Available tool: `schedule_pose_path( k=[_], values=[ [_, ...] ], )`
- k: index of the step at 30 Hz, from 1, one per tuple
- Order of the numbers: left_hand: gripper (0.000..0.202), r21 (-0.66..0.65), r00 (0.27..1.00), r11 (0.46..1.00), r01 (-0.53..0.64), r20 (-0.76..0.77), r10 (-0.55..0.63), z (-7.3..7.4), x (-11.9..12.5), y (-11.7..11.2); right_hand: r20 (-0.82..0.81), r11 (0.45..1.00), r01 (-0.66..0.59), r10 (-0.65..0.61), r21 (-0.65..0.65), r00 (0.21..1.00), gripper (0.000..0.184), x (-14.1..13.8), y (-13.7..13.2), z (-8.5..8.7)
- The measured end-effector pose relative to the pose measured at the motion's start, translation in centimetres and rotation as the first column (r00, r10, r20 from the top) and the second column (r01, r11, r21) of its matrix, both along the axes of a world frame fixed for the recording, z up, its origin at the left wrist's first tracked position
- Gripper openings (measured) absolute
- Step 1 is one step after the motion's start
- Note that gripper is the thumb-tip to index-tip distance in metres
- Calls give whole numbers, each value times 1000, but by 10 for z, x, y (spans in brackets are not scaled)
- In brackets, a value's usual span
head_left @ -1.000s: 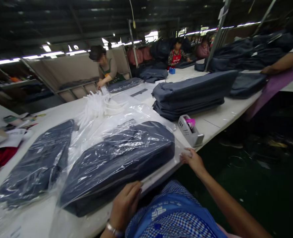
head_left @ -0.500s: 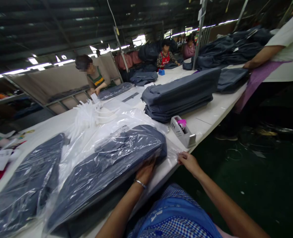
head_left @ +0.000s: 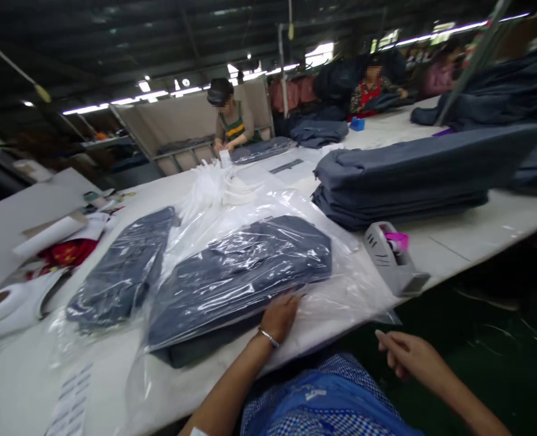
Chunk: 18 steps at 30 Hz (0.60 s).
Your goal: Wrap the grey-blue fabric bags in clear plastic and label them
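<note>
A folded dark blue garment (head_left: 241,272) lies in a clear plastic bag (head_left: 341,284) on the white table (head_left: 454,236). My left hand (head_left: 280,315) rests flat on the bag at the garment's near edge, fingers laid out, a bracelet on the wrist. My right hand (head_left: 407,354) hangs off the table's edge to the right, holding nothing, fingers loosely curled and apart from the bag. A second bagged garment (head_left: 123,272) lies to the left.
A grey tape dispenser (head_left: 393,257) stands right of the bag. Behind it is a stack of folded blue garments (head_left: 409,175). White hangers (head_left: 214,188) lie behind the bag. A paper roll (head_left: 5,306) and papers sit at the left. Other people work at the far end.
My right hand has let go of the bag's corner and pulled back off the table. My left hand slid along the bag's near edge. The view swung left.
</note>
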State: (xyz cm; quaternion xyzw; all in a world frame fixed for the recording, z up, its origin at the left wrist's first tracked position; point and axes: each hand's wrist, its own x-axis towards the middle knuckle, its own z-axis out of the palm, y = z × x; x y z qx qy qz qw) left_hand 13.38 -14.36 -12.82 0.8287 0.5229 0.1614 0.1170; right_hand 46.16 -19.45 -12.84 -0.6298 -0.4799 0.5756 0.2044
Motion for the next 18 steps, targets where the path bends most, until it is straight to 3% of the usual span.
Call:
schedule_pose_path(
  k=[2, 6, 8, 10, 12, 13, 15, 18],
  values=[
    [38, 51, 999, 998, -45, 28, 44, 6, -20, -32, -124, 973, -229, 225, -19, 967, 49, -37, -5, 9],
    [29, 212, 976, 954, -212, 98, 195, 22, -69, -108, -342, 845, -518, 530, 134, 776, 37, -134, -5, 30],
    [26, 417, 925, 826, -379, 134, 356, 31, -93, -145, -402, 783, -588, 614, 202, 679, 39, -183, 3, 38],
    [32, 616, 818, 595, -516, 151, 554, 40, -117, -174, -420, 719, -630, 689, 295, 590, 40, -228, 12, 40],
    [44, 702, 643, 380, -602, 145, 752, 47, -138, -192, -401, 640, -654, 766, 404, 502, 38, -270, 21, 37],
    [52, 700, 546, 305, -646, 145, 825, 49, -148, -197, -399, 612, -661, 789, 434, 467, 39, -290, 25, 33],
    [73, 608, 392, 214, -765, 175, 903, 48, -166, -201, -434, 591, -690, 797, 417, 420, 45, -327, 29, 25],
    [82, 280, 259, 198, -939, 201, 945, 34, -192, -205, -498, 535, -797, 791, 280, 356, 60, -371, 33, 15]
  ],
)
